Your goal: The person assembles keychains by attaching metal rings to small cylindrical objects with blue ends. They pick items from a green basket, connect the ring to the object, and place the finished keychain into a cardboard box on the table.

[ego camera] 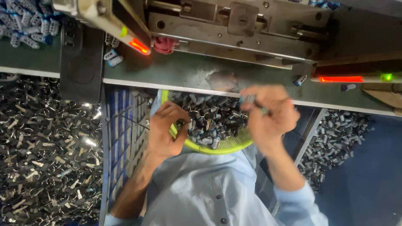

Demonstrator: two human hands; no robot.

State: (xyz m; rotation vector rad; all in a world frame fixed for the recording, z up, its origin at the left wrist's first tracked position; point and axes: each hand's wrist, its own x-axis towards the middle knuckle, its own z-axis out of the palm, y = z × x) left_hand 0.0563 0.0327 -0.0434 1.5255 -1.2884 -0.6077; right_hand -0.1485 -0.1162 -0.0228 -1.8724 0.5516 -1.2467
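Basket: a yellow-green mesh basket (228,144) sits in the person's lap, just under the edge of the green workbench (184,73), and is heaped with small dark and silvery parts (209,119).
Left hand: the left hand (165,129) is curled narrow at the basket's near rim, fingertips pinched among the parts; what exactly it grips is too small to tell.
Right hand: the right hand (268,113) hovers above the basket's far side, closed around a small blue-grey cylindrical part (249,99) that pokes out between thumb and fingers. The hand is blurred.
Machine: a grey metal press-like fixture (234,29) stands on the bench directly ahead, with two glowing red-orange light bars (139,46) and a green lamp (386,77) at the right.
Loose stock: blue-capped pieces (29,25) are piled at the bench's far left, a few strays (112,57) lie near the fixture, and big heaps of dark metal parts (46,159) fill the floor at both sides.
Risk, dropping: the pinched piece is tiny and held at the fingertips only; a slip would likely send it into the floor heaps, where it could not be told apart.
Risk, tipping: the basket rests on the lap, not the bench, so a shifted knee or a heavy pull at its rim could spill it.
Risk, fixture: it sits close to both hands, and a hasty reach could catch fingers on it.
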